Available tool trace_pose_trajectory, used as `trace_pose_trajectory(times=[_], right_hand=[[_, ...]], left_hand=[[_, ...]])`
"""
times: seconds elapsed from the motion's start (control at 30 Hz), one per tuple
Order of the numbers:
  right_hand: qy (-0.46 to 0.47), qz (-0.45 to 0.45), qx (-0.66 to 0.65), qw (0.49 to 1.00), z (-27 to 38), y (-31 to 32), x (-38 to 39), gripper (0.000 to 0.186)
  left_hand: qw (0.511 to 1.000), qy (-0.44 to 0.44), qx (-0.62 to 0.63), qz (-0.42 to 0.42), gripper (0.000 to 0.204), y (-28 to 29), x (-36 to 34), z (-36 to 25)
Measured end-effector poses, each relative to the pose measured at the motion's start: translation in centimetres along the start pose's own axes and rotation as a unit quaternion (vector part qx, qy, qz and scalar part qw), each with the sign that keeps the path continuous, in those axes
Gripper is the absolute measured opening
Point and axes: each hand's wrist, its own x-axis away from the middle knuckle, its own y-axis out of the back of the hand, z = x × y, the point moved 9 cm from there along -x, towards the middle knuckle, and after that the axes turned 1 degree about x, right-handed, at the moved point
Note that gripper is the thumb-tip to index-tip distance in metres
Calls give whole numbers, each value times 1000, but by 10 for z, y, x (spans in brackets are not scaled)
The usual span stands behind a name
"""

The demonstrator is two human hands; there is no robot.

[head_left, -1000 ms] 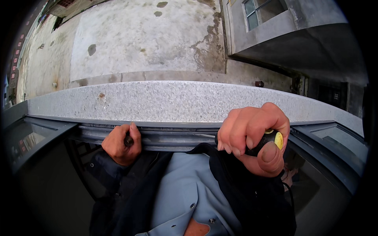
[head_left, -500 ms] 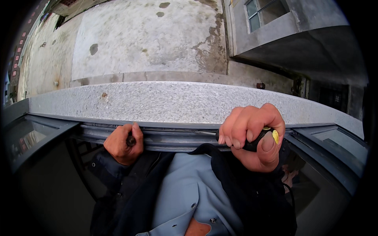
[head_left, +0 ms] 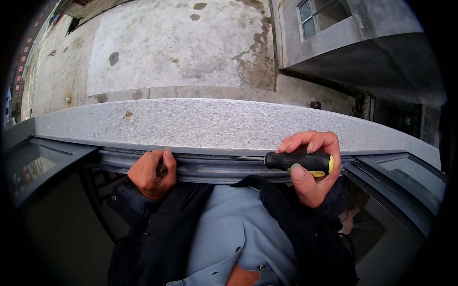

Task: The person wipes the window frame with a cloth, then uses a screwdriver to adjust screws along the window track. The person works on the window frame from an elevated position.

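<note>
My right hand grips a screwdriver with a black and yellow handle. Fingertips rest on top of the handle and the thumb presses from below. Its thin metal shaft points left, along the grey metal window track; where the tip ends I cannot make out. On the left, my left hand is closed in a fist at the track, around a dark brown handle whose round end shows beside the thumb. The rest of that tool is hidden by the hand.
Beyond the track runs a speckled grey stone sill, dropping off to a concrete yard far below. Sliding glass sashes stand at the left and right. A neighbouring building rises at the far right.
My right-hand fingers have loosened and shifted on the screwdriver's handle, which now shows much more. The left hand stays nearly in place.
</note>
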Motion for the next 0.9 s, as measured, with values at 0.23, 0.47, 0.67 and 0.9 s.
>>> trace_pose_trajectory(times=[0.23, 0.47, 0.67, 0.9], right_hand=[[-39, -31, 117, 992, -6, 16, 6, 31], [-71, -57, 116, 989, -20, 17, 15, 30], [-105, -78, 75, 988, -28, 18, 17, 30], [-107, -67, 30, 992, -40, 7, 22, 27]], left_hand=[[1000, 0, 7, -30, 11, 3, -1, -3], [998, -41, 39, -25, 8, 3, -2, -5], [993, -64, 65, 74, 15, -7, -2, -23], [982, -82, 57, 162, 36, -22, 4, -38]])
